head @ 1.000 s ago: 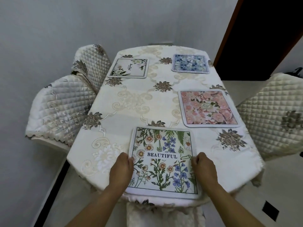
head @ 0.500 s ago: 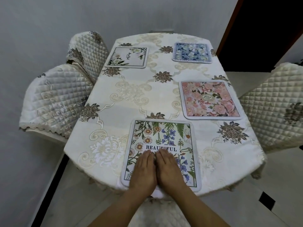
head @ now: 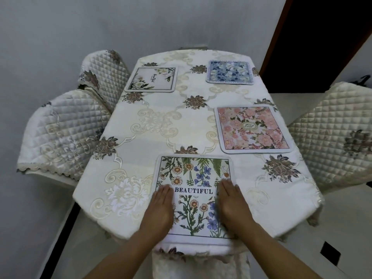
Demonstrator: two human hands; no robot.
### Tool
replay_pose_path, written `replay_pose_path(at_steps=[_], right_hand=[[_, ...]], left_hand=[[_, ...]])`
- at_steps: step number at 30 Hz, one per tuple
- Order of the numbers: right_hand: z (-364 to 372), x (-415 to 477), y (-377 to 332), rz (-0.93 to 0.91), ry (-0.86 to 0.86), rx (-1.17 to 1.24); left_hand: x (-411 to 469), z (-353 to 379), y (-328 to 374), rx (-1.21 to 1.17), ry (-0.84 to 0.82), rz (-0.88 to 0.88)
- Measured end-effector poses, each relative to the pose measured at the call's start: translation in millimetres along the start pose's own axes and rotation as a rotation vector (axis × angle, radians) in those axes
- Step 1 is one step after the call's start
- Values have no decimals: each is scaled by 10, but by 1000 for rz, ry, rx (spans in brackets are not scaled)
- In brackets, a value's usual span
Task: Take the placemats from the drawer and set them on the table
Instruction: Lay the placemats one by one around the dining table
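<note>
A square placemat with wildflowers and the word BEAUTIFUL [head: 193, 178] lies flat at the near end of the table [head: 141, 150], which wears a cream embroidered cloth. My left hand [head: 161, 206] presses flat on the mat's left side, fingers straight. My right hand [head: 231, 202] lies flat on its right side. A pink floral placemat [head: 253, 129] lies at the right edge. A blue floral placemat [head: 229, 74] sits at the far right. A white placemat with pale flowers [head: 152, 79] sits at the far left.
Two quilted cream chairs [head: 60, 131] stand along the table's left side, and one chair [head: 338, 133] stands at the right. Another covered chair [head: 199, 264] is tucked under the near end below my arms. A dark doorway [head: 322, 37] opens at the back right.
My hands, side by side at the mat's middle half a second ago, have slid apart to its left and right sides. A second ago they held its edges.
</note>
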State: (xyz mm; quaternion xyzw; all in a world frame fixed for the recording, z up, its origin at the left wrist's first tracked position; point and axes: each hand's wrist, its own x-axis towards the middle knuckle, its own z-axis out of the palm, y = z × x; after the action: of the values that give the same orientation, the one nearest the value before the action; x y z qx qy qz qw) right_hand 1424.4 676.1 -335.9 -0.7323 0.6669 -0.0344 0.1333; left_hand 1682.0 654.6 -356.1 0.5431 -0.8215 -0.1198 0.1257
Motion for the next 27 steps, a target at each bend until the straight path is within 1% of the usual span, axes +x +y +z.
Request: replay_pose_path(at_steps=[4,7,9,13,15,20,23,27], right_hand=[[-79,764,-320,-114,-22,40],[-113,1262,-379,-112,-87,35],[-90,1406,-372,-120,-73,9],[99,1385,-173,-153,30,47],[122,1323,31,-141,57,60],[18,1178,440,-57,86,84],[-9,1119,457,-8,70,68],[52,849,297,51,100,59]], left_hand=[[811,-19,195,-22,10,-1],[1420,135,128,39,-92,87],[1628,217,16,82,-138,97],[1575,202,-152,57,-76,120],[1534,109,-310,65,-52,60],[1398,-75,-769,49,-98,-104],[1266,-90,-783,77,-129,-152],[829,-50,-494,73,-62,-136]])
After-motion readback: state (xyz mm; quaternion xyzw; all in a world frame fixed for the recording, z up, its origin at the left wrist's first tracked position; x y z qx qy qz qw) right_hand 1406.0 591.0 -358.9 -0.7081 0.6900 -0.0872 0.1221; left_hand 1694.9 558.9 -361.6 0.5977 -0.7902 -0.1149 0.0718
